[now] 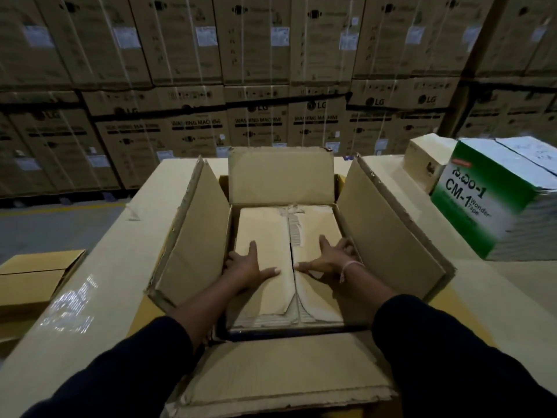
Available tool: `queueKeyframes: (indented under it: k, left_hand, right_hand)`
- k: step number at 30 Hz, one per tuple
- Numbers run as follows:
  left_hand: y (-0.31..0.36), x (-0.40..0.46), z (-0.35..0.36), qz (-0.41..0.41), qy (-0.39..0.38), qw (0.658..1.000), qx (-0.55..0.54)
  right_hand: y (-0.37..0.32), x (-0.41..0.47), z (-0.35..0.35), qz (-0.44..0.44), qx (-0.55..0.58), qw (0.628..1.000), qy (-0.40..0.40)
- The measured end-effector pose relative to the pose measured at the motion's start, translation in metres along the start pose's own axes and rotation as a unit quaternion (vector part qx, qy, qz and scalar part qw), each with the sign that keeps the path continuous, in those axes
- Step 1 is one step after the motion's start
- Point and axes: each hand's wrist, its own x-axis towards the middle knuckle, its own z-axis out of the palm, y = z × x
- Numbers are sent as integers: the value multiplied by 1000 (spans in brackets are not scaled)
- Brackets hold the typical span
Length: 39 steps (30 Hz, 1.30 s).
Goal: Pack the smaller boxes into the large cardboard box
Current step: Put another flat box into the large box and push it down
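Head view: big box (388, 224) sat open on a pale cardboard worktop (114, 267), all 4 flaps splayed outward. Inside it lay a brown inner box (271, 236), filling nearly the whole cavity, its 2 top flaps meeting at a centre seam with torn tape remnants at the far end.

Left hand (247, 265) lay flat on the inner box's left top flap, fingers spread, some curling over the edge toward the big box's left wall. Right hand (330, 260) mirrored it on the right flap, outer fingers tucked between inner box and right wall. Neither hand closed around anything; both were open palms pressing or steadying. Could not tell whether the inner box was fully seated.

Risks, as judged: fit looked tight, so fingers in the side gaps could get pinched if the inner box dropped. Untaped top flaps could buckle under palm pressure near the seam. Uneven push could cock the inner box against 1 wall and jam it.

Right of the big box, well apart: a green-and-white tape carton (494, 203) and a small beige box (428, 161), possibly the next item.
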Motion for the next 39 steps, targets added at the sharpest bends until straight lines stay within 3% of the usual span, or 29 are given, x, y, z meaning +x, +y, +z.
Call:
queueKeyframes:
  k: [6,10,14,17,19,20,21,23,25,26,29,36,39]
  left_hand:
    - [20,8,-11,29,24,994,107]
    - [34,11,-16,137,43,979,143]
    - [44,15,-9,238,23,958,157]
    - [53,17,-3,326,25,921,212]
    - [60,17,1,365,23,896,252]
    - [63,17,3,372,17,889,266]
    - [67,17,3,373,9,885,279]
    - [73,18,3,366,-9,879,304]
    - [77,18,2,357,-16,875,328]
    - [79,18,0,354,-14,870,343]
    - [82,11,-8,348,-2,855,385]
    - [105,-13,-93,294,42,831,470]
    - [79,-6,-135,278,75,836,466]
  right_hand:
    - [-14,0,9,24,-7,1000,7]
    - [-20,-3,-10,15,45,999,8]
    - [-28,-24,-44,-44,178,983,19]
    - [-30,-34,-75,-87,142,985,48]
    - [-29,-39,-94,-86,54,990,98]
    - [-26,-41,-101,-87,-45,985,142]
    - [-20,-40,-104,-88,-161,962,202]
    - [-1,-38,-100,-94,-375,877,286]
    - [21,-36,-88,-125,-536,796,254]
    - [29,-33,-81,-133,-577,777,212]
    - [32,-30,-65,-133,-552,810,142]
    - [22,-22,-62,-143,-474,860,126]
    - [27,-18,-65,-159,-458,864,135]
